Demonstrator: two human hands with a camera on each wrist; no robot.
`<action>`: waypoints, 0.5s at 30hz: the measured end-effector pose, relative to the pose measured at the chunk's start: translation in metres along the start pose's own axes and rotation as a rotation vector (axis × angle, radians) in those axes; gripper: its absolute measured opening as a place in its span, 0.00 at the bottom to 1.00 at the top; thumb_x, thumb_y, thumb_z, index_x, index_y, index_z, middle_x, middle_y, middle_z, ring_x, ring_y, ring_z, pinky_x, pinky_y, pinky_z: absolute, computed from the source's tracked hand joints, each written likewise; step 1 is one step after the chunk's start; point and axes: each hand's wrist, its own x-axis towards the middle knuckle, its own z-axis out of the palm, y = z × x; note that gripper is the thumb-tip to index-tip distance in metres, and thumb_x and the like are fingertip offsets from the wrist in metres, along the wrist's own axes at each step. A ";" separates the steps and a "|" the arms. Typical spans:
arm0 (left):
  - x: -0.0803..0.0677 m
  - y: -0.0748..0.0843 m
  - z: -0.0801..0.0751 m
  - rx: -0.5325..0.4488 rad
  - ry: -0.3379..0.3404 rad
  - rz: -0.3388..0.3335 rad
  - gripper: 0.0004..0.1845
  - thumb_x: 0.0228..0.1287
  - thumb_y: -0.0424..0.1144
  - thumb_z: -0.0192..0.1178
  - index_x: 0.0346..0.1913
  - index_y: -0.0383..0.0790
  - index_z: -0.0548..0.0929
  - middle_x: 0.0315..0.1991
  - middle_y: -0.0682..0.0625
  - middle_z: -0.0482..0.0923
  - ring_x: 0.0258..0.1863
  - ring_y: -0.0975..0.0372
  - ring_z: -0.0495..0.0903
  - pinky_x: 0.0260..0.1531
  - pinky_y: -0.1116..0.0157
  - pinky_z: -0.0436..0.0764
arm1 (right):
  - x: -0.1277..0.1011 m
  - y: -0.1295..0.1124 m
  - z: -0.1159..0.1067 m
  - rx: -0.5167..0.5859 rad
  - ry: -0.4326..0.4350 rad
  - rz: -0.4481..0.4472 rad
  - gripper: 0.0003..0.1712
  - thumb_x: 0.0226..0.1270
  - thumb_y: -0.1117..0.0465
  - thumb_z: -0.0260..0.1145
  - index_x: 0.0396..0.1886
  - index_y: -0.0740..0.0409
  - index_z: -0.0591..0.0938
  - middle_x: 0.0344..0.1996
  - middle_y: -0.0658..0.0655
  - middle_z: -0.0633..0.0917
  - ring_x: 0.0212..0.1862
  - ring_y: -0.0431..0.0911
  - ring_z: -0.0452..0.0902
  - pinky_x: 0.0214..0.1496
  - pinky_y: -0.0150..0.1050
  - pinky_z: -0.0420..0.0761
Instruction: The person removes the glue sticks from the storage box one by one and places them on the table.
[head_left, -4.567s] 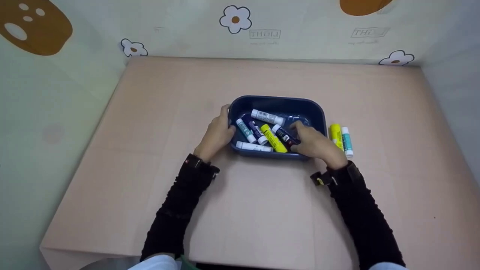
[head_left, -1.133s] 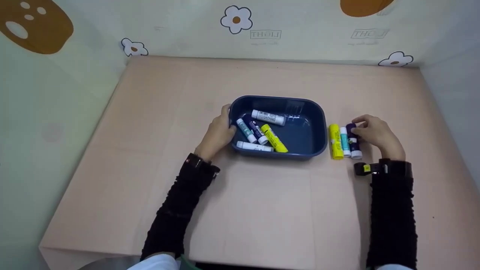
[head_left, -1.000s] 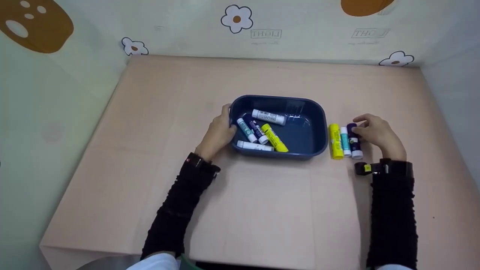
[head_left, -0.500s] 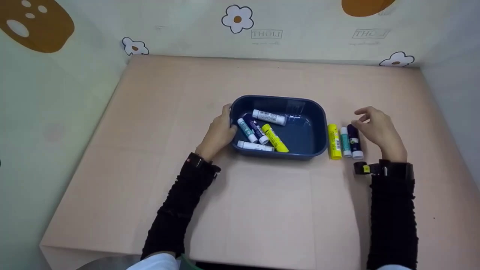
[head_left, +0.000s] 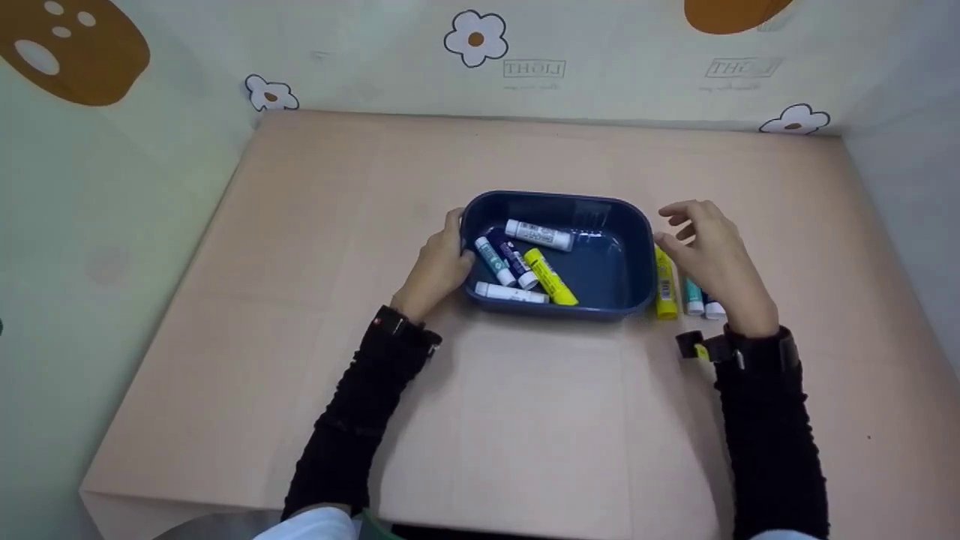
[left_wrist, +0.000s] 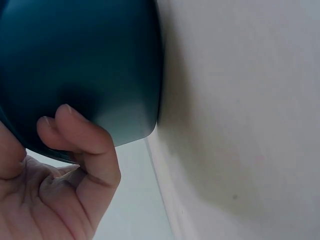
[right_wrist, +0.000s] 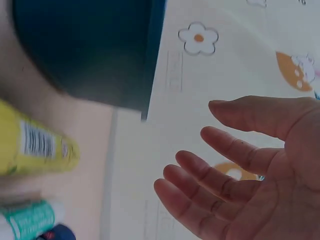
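Observation:
My left hand (head_left: 433,270) grips the left rim of a dark blue plastic bin (head_left: 611,307), thumb inside and fingers bent against the outer wall (left_wrist: 120,60). Several glue sticks lie in the bin: a yellow one (head_left: 551,277), a teal one (head_left: 495,261), a dark purple one (head_left: 516,262) and white ones (head_left: 538,235). My right hand (head_left: 716,259) hovers at the bin's right side with relaxed fingers (right_wrist: 200,170), holding nothing. Under it, a yellow glue stick (head_left: 665,289), a teal one (head_left: 694,296) and a dark purple one (head_left: 714,306) lie side by side, partly hidden.
A table with a pinkish-beige cover (head_left: 322,217) carries everything. Pale walls with printed flowers (head_left: 475,39) rise at the back and sides. The loose glue sticks lie close to the bin's right wall.
My right hand took the dark purple glue stick from the bin, laid it beside the teal one, let go, and moved back left toward the bin. The left hand stays on the rim.

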 end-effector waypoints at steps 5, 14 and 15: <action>0.000 0.000 0.000 0.001 0.003 0.002 0.33 0.61 0.30 0.50 0.69 0.39 0.54 0.58 0.32 0.71 0.52 0.48 0.75 0.50 0.52 0.74 | -0.002 -0.016 0.021 -0.005 -0.009 -0.117 0.22 0.65 0.61 0.60 0.57 0.65 0.72 0.50 0.66 0.72 0.49 0.58 0.69 0.51 0.52 0.73; 0.000 0.000 0.000 0.001 -0.001 -0.001 0.33 0.60 0.30 0.50 0.69 0.39 0.53 0.57 0.32 0.72 0.49 0.49 0.76 0.48 0.53 0.75 | -0.003 -0.031 0.064 -0.043 -0.178 -0.254 0.20 0.67 0.54 0.58 0.54 0.59 0.76 0.50 0.61 0.75 0.51 0.54 0.70 0.54 0.50 0.71; -0.001 0.000 0.000 0.000 -0.002 0.000 0.33 0.60 0.29 0.50 0.69 0.39 0.53 0.57 0.32 0.72 0.49 0.49 0.77 0.47 0.53 0.76 | -0.003 -0.032 0.068 -0.042 -0.204 -0.268 0.20 0.69 0.52 0.56 0.54 0.58 0.77 0.50 0.60 0.75 0.52 0.54 0.70 0.56 0.50 0.70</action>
